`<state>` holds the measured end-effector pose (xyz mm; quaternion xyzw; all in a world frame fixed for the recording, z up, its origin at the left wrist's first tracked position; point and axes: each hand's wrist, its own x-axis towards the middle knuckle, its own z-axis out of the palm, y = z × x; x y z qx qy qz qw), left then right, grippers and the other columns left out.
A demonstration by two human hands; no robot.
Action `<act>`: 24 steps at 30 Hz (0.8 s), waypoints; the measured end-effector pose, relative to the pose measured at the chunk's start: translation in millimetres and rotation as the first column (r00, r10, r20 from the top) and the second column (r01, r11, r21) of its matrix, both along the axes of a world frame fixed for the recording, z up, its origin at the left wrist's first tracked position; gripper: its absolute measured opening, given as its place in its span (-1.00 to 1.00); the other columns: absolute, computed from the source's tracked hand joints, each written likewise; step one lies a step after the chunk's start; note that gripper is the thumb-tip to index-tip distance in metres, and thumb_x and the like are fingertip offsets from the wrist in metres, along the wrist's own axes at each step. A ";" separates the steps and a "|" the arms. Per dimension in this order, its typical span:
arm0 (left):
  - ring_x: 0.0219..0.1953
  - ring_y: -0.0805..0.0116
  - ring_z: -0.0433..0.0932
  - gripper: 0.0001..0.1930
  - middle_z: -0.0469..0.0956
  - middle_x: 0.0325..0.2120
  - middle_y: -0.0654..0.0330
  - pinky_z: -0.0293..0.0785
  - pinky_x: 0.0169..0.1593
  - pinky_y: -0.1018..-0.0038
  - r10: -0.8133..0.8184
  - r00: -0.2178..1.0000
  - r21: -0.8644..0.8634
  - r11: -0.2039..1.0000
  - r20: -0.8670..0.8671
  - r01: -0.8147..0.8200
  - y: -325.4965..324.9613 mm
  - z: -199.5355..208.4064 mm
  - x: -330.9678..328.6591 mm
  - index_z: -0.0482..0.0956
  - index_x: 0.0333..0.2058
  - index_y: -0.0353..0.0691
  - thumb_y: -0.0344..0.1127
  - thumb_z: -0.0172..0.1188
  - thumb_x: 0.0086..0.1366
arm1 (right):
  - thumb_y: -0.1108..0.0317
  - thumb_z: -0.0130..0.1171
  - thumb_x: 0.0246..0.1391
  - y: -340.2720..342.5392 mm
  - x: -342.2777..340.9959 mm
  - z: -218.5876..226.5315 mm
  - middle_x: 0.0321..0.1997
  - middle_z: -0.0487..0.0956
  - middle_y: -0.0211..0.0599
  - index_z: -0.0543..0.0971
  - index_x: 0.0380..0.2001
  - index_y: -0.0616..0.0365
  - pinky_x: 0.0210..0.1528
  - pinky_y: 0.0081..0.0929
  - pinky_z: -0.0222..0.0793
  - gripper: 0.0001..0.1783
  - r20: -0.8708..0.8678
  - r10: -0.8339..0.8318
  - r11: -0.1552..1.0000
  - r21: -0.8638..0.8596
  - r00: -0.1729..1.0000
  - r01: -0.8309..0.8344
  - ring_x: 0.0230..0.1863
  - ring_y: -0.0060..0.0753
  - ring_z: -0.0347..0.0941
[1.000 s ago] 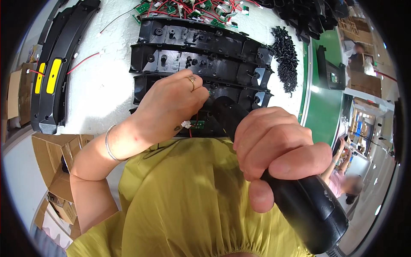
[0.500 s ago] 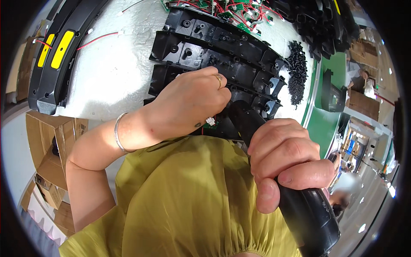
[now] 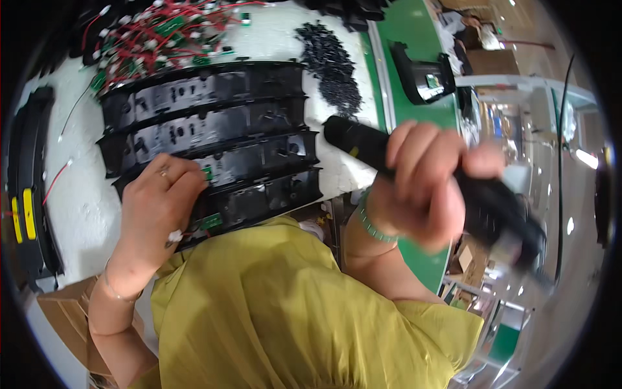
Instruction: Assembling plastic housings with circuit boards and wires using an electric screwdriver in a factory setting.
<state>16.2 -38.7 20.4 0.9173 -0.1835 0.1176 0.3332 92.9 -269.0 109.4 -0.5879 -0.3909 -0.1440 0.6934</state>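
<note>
My left hand (image 3: 159, 204) lies on the row of long black plastic housings (image 3: 214, 139) on the white bench, fingers pressing a small green circuit board (image 3: 208, 172) into one housing. A second green board (image 3: 210, 222) with a red wire and white plug sits in the nearest housing below my fingers. My right hand (image 3: 424, 185) grips a black electric screwdriver (image 3: 447, 188), lifted to the right of the housings with its tip pointing up-left, clear of them.
A heap of green boards with red wires (image 3: 162, 29) lies at the back. A pile of small black parts (image 3: 330, 61) sits near a green conveyor belt (image 3: 405, 39). Black-and-yellow housings (image 3: 26, 194) line the left edge. Cardboard boxes (image 3: 65, 311) stand below.
My right hand has swung the screwdriver up and to the right, away from the housings. The left hand stays on the housing. The view has shifted.
</note>
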 end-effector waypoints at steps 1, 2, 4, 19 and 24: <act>-0.31 0.19 0.52 -0.80 0.54 -0.36 0.17 0.50 -0.33 0.39 -0.025 1.000 -0.004 1.000 0.011 0.025 -0.8 1.2 0.8 0.52 -0.41 -0.27 -0.52 0.20 -0.11 | 0.40 -0.06 -0.02 -13.1 12.0 -1.5 -0.67 0.23 -0.50 0.36 -0.13 0.11 -0.47 -0.51 0.14 -0.68 0.036 -0.142 0.990 0.016 0.989 0.142 -0.67 -0.57 0.10; -0.32 0.20 0.52 -0.80 0.55 -0.35 0.18 0.50 -0.33 0.39 -0.019 1.000 0.029 0.999 0.014 0.019 -0.2 3.0 1.1 0.54 -0.40 -0.27 -0.54 0.20 -0.11 | 0.49 0.10 -0.02 -30.3 23.7 -5.7 -0.58 0.37 -0.34 0.29 -0.13 0.18 -0.48 -0.42 0.28 -0.65 -0.010 -0.180 0.977 0.111 0.984 0.180 -0.66 -0.46 0.26; -0.34 0.21 0.52 -0.79 0.57 -0.33 0.18 0.50 -0.33 0.40 -0.010 1.000 0.078 0.997 -0.007 0.011 1.0 12.6 3.5 0.56 -0.37 -0.27 -0.57 0.20 -0.08 | 0.55 0.07 -0.10 -53.2 35.2 -13.5 -0.57 0.36 -0.31 0.34 -0.20 0.26 -0.47 -0.45 0.32 -0.68 -0.122 -0.359 0.918 0.131 0.925 0.373 -0.67 -0.45 0.26; -0.41 0.17 0.47 -0.82 0.57 -0.40 0.13 0.43 -0.34 0.41 -0.058 0.996 -0.021 0.998 0.067 0.060 -1.7 28.9 38.9 0.58 -0.39 -0.32 -0.59 0.30 -0.05 | 0.56 0.09 -0.11 -85.3 44.0 -34.5 -0.61 0.37 -0.31 0.36 -0.23 0.28 -0.50 -0.46 0.32 -0.70 -0.224 -0.453 0.851 0.179 0.863 0.494 -0.66 -0.47 0.26; -0.37 0.15 0.50 -0.83 0.59 -0.42 0.13 0.44 -0.30 0.38 -0.176 0.979 -0.142 0.971 0.104 0.190 -19.0 38.7 66.6 0.60 -0.38 -0.30 -0.49 0.32 -0.01 | 0.48 0.04 -0.06 -81.3 33.2 -18.5 -0.64 0.27 -0.38 0.35 -0.17 0.20 -0.51 -0.48 0.22 -0.69 -0.108 -0.349 0.900 0.237 0.931 0.365 -0.67 -0.51 0.17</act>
